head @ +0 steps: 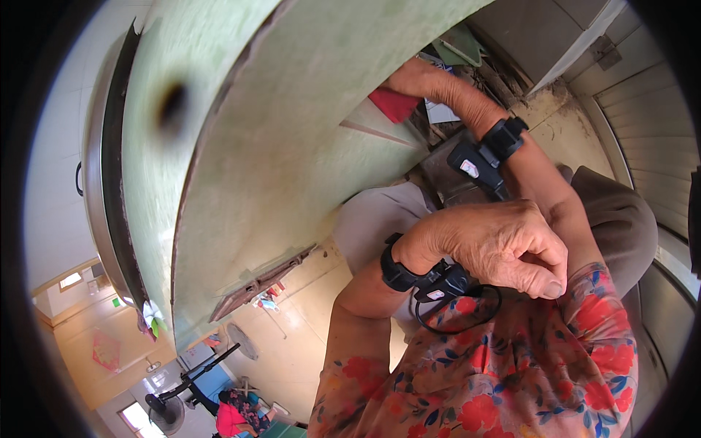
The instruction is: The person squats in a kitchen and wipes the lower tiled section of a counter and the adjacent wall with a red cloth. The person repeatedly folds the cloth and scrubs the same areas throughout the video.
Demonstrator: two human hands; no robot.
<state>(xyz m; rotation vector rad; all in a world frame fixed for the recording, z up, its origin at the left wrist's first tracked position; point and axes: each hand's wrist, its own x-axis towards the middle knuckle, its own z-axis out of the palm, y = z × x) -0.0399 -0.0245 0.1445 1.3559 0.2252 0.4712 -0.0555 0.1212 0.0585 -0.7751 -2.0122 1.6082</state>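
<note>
My left hand [495, 249] is curled in front of my chest, its thumb laid against the bent fingers; nothing shows in it. Higher up, my right hand [413, 78] reaches to the edge of a large pale green panel [274, 126], with its fingers partly hidden. Directly below that hand is a piece of red material [395, 104], perhaps cloth; whether the fingers grip it cannot be made out. A white printed item [441, 113] and dry sticks [495, 82] lie beside the right wrist. Black straps with small devices circle both wrists.
A rusty metal hinge or bar [263, 282] is fixed along the panel's lower edge. Beyond it are a tiled floor [296, 317], a standing fan [166, 413] and a seated person [235, 413] in the distance. A green dustpan-like object [460, 46] is near the sticks. Grey doors stand at right.
</note>
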